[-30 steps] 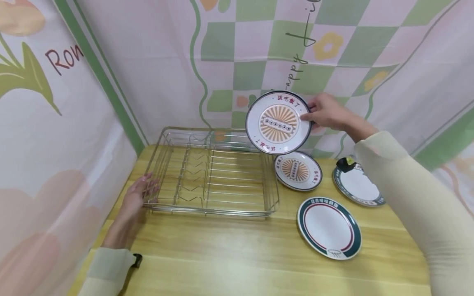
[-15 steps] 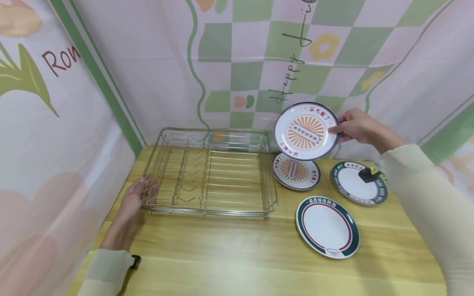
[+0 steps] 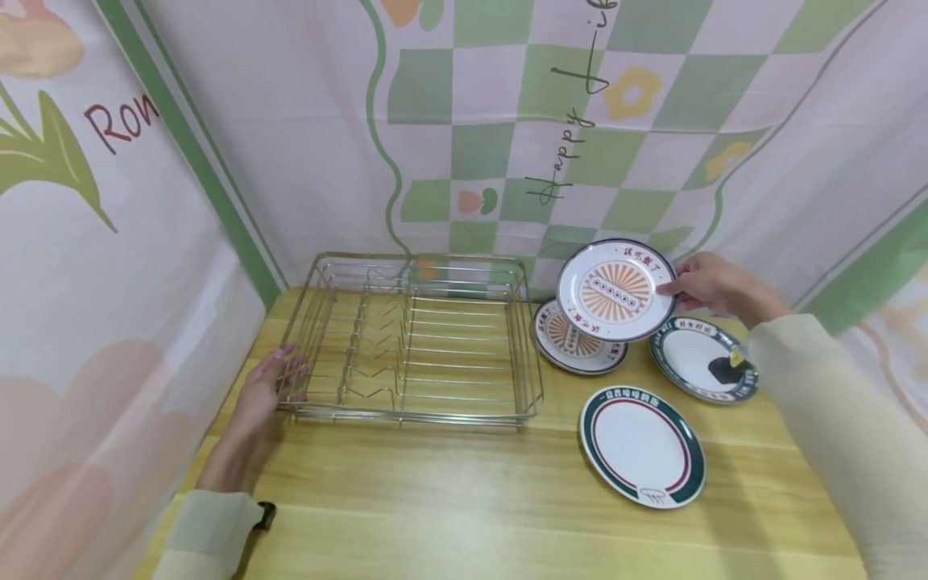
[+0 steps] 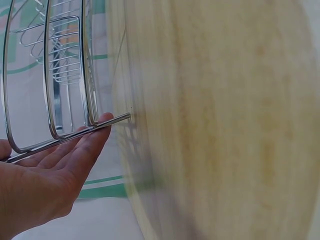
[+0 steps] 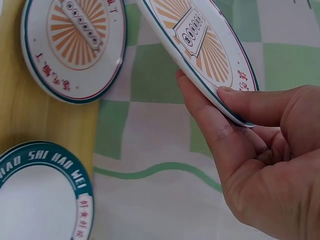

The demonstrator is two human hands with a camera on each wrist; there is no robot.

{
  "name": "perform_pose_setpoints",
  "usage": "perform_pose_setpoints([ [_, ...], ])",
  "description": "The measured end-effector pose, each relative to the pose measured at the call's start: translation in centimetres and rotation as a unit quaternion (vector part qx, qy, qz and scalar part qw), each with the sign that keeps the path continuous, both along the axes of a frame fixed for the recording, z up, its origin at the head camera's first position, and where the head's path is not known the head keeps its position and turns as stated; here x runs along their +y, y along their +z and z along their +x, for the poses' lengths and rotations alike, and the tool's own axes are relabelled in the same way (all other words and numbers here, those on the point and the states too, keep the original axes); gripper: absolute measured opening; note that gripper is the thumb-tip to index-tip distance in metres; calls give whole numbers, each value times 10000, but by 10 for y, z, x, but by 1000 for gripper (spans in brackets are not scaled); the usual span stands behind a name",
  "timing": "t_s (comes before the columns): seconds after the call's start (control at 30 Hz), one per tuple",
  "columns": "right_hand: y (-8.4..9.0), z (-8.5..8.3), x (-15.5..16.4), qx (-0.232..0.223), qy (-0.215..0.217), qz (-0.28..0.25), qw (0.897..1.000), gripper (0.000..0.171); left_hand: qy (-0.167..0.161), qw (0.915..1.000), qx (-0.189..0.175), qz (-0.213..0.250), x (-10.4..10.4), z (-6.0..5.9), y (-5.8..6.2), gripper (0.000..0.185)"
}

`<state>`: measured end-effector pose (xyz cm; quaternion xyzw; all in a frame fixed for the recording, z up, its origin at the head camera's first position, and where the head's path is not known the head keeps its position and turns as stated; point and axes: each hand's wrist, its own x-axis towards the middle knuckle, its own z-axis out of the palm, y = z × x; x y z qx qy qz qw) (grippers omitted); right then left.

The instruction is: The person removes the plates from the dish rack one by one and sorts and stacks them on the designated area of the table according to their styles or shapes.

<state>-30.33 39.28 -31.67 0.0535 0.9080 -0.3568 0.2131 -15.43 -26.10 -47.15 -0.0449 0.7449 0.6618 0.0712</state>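
Right hand [image 3: 714,283] pinching sunburst plate [image 3: 616,290], twin plate [image 3: 573,342] partly hidden beneath

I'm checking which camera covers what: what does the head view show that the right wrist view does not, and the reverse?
Only the head view shows the wire dish rack, the left hand resting on its end, and the green-rimmed plate nearest the camera. Only the right wrist view shows the fingers under the held sunburst plate and the thumb on its rim. Both show the right hand pinching that plate, a second sunburst plate lying flat on the table, and another green-rimmed plate.
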Motion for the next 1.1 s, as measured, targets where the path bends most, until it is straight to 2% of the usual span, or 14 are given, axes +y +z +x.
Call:
perform_pose_setpoints([
  [0.13, -18, 1, 8, -104, -42, -26, 9999, 19, 31, 10000, -19, -2, 0, 0, 0, 65],
  [0.43, -60, 3, 15, -404, -276, -485, 9976, 17, 44, 10000, -35, 72, 2, -2, 0, 64],
  [0.83, -84, 2, 9, -759, -428, -981, 9914, 15, 100, 9999, 35, 57, 1, -1, 0, 64],
  [1.1, -100, 1, 9, -1011, -648, -1481, 9817, 16, 110, 9999, 46, 76, 2, 0, 1, 64],
])
